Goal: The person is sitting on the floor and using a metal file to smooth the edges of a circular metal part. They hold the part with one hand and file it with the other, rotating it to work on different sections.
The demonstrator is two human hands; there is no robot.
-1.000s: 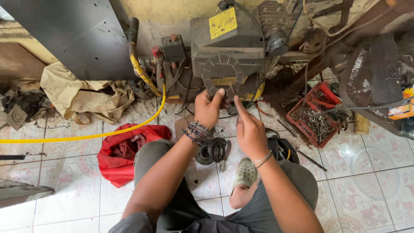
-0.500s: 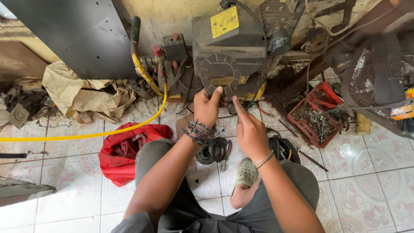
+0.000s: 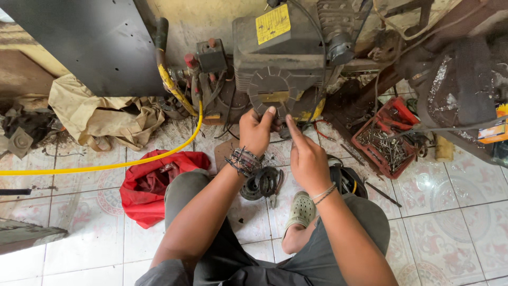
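Hands work low on a grimy motor (image 3: 280, 58) against the wall, above the tiled floor (image 3: 450, 212). Left hand (image 3: 256, 132) curls its grip around a small part beneath the round finned cover (image 3: 271, 95), thumb touching the cover. Right hand (image 3: 306, 156) sits just beside, grip released, forefinger pointing at that part. Yellow hose (image 3: 132, 161) runs left; red tray (image 3: 389, 140) of screws lies right.

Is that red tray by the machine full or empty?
Partly full: the red tray holds a loose heap of metal screws, with red floor still showing.
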